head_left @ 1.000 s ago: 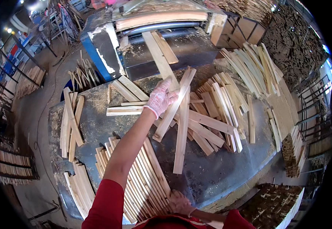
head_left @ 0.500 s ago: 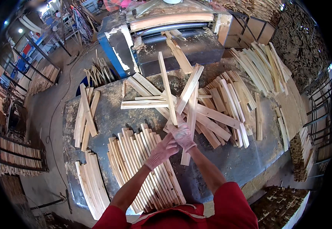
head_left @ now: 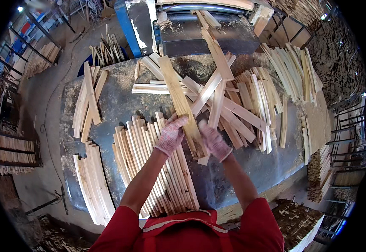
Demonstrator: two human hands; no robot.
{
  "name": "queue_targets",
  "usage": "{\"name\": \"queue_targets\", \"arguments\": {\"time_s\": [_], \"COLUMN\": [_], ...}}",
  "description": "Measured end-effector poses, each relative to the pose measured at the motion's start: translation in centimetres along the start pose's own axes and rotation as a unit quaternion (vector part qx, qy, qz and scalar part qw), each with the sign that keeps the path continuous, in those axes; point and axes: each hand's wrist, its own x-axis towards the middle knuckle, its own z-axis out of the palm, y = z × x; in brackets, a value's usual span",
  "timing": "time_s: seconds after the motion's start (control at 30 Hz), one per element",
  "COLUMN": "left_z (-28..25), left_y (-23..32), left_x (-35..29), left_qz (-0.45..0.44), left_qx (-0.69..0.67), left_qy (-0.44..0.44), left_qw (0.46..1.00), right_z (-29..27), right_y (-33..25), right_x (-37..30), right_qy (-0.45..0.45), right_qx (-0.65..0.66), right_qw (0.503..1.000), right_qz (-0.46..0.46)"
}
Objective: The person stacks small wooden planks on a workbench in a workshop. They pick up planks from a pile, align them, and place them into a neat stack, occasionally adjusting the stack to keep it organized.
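A flat wooden slat [head_left: 178, 98] slants up and away over the table, its broad face toward me. My left hand [head_left: 171, 134], in a pinkish knitted glove, is closed on its left edge near the lower end. Just right of that lower end is my right hand [head_left: 215, 143], gloved alike; motion smears its fingers, so their grip is unclear. A loose pile of slats [head_left: 237, 111] lies crosswise beyond and right of my hands. Close to my left forearm, a row of slats [head_left: 157, 168] lies side by side.
A machine with a roller and a dark metal bed [head_left: 187, 35] stands at the far side, a board [head_left: 216, 52] sticking out of it toward me. More slats lie on the table at far left [head_left: 91, 98], near left [head_left: 94, 182] and far right [head_left: 294, 73]. A tub of offcuts [head_left: 107, 52] stands beyond.
The slat has turned from its narrow edge to its broad face. My hands, together before, are now apart, the right one moved right. The board at the machine extends farther toward me. The view has tilted down.
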Motion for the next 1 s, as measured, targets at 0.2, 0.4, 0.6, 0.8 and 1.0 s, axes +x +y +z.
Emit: {"name": "queue_targets", "arguments": {"time_s": [0.2, 0.4, 0.6, 0.8, 1.0], "left_z": [-2.8, -3.4, -4.1, -6.6, -11.0], "left_y": [0.1, -0.2, -1.1, -10.4, -17.2], "left_x": [1.9, 1.6, -3.4, -11.3, -16.4], "left_qz": [0.030, 0.036, -0.011, -0.093, -0.074], "left_qx": [-0.052, -0.026, 0.186, 0.336, 0.445], "left_qy": [0.019, 0.044, 0.063, 0.108, 0.066], "left_qw": [0.998, 0.998, 0.980, 0.931, 0.890], "right_z": [-6.2, -7.0, -6.4, -4.8, -5.1], "right_y": [-10.6, -13.7, -10.6, -7.7, -1.1], "right_x": [6.3, 13.4, 17.7, 9.7, -2.8], "right_qy": [0.178, 0.185, 0.248, 0.054, 0.034], "right_qx": [0.160, -0.195, -0.512, -0.180, -0.209], "right_qw": [0.949, 0.941, 0.778, 0.979, 0.961], "right_qz": [-0.204, -0.206, -0.265, -0.083, -0.176]}}
